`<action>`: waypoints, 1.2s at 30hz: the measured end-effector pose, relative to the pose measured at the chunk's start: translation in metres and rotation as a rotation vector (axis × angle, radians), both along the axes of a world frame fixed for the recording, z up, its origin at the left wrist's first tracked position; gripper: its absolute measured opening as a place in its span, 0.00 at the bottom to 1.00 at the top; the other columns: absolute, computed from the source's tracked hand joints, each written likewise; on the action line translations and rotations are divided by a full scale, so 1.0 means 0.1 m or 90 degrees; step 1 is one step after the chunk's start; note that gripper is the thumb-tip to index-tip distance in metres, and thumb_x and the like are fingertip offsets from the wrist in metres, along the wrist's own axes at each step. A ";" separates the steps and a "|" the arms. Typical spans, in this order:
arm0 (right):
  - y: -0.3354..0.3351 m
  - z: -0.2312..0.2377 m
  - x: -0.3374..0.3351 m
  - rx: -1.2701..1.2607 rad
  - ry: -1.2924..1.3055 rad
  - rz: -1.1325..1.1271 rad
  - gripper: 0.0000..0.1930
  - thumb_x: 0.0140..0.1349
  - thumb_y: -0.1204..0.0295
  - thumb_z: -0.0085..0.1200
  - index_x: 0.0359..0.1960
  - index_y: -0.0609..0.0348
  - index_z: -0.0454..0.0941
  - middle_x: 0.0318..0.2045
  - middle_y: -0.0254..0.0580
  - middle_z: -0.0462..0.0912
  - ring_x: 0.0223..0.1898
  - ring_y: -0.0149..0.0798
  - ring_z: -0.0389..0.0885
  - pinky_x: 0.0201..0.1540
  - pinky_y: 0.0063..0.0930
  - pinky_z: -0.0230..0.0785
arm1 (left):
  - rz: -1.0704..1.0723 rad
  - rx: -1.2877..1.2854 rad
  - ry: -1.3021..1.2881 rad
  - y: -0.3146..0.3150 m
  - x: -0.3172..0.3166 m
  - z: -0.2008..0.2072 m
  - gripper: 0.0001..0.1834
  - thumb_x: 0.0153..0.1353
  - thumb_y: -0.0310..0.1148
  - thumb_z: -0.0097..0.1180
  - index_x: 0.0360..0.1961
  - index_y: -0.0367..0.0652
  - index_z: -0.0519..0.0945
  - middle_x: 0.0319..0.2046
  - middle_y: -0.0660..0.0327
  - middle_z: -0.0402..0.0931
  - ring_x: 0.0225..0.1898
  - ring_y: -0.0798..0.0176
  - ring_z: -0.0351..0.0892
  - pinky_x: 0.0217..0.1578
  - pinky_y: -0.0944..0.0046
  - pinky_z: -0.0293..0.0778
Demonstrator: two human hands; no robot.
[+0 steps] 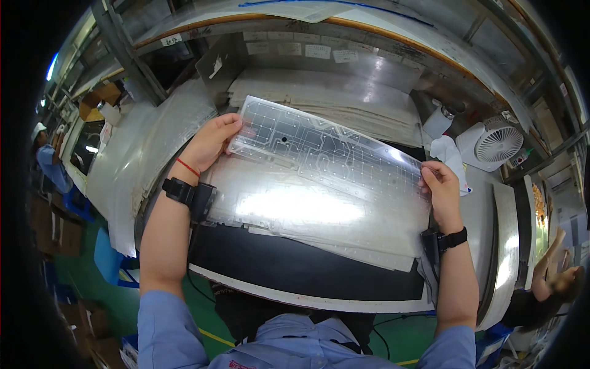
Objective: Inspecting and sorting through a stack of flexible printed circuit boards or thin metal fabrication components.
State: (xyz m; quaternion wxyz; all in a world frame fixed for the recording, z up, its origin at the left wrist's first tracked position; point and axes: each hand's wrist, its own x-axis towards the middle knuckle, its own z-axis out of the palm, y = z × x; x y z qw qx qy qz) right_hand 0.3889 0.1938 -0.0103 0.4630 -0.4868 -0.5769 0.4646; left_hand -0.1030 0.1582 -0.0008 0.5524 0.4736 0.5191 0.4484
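Between my hands is a clear plastic sheet point(332, 147) printed with circuit traces, held up above the bench and sloping down toward the right. My left hand point(216, 138) pinches its left end between thumb and fingers. At the right end, my right hand point(441, 186) grips the edge in the same way. Below the held sheet lies a loose stack of similar translucent sheets point(295, 209), shining with reflected light. The stack rests partly on a black mat point(307, 258) near the bench's front edge.
More sheets are piled at the back point(319, 92) and in a stack at left point(153, 147). A white fan point(498, 144) and a metal-capped bottle point(439, 121) stand at right. A shelf point(307, 21) spans above. Other people are at far left point(52, 160) and far right point(547, 289).
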 end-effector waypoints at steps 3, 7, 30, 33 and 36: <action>-0.01 -0.01 0.02 0.002 0.025 0.005 0.09 0.66 0.73 0.55 0.46 0.62 0.78 0.31 0.29 0.79 0.28 0.22 0.74 0.29 0.15 0.65 | 0.024 -0.011 0.025 -0.01 0.06 0.04 0.13 0.72 0.37 0.44 0.47 0.42 0.76 0.32 0.70 0.78 0.23 0.80 0.66 0.25 0.78 0.64; -0.02 0.00 -0.01 0.006 0.155 0.007 0.10 0.67 0.71 0.54 0.47 0.62 0.78 0.30 0.28 0.78 0.28 0.22 0.74 0.29 0.14 0.64 | 0.080 0.051 -0.033 0.02 -0.05 -0.03 0.14 0.73 0.38 0.44 0.49 0.42 0.74 0.33 0.69 0.77 0.25 0.79 0.67 0.25 0.79 0.63; 0.06 -0.04 0.21 0.358 -0.091 -0.028 0.10 0.60 0.86 0.47 0.40 0.64 0.79 0.52 0.41 0.71 0.46 0.31 0.76 0.48 0.21 0.68 | 0.105 0.167 0.062 0.01 -0.12 -0.11 0.11 0.64 0.24 0.56 0.47 0.36 0.80 0.47 0.61 0.80 0.46 0.68 0.78 0.49 0.70 0.74; 0.02 0.01 0.14 0.334 -0.071 -0.031 0.09 0.62 0.84 0.49 0.41 0.64 0.78 0.53 0.41 0.72 0.47 0.31 0.76 0.49 0.21 0.68 | 0.121 0.184 0.054 0.00 -0.08 -0.09 0.11 0.65 0.27 0.55 0.47 0.36 0.80 0.47 0.61 0.81 0.46 0.69 0.78 0.49 0.70 0.74; 0.04 0.04 0.08 0.342 -0.088 -0.024 0.06 0.65 0.79 0.51 0.42 0.63 0.77 0.52 0.40 0.73 0.48 0.30 0.75 0.49 0.20 0.67 | 0.142 0.280 0.093 0.01 -0.06 -0.09 0.11 0.67 0.30 0.54 0.47 0.38 0.80 0.46 0.61 0.80 0.46 0.70 0.78 0.48 0.70 0.74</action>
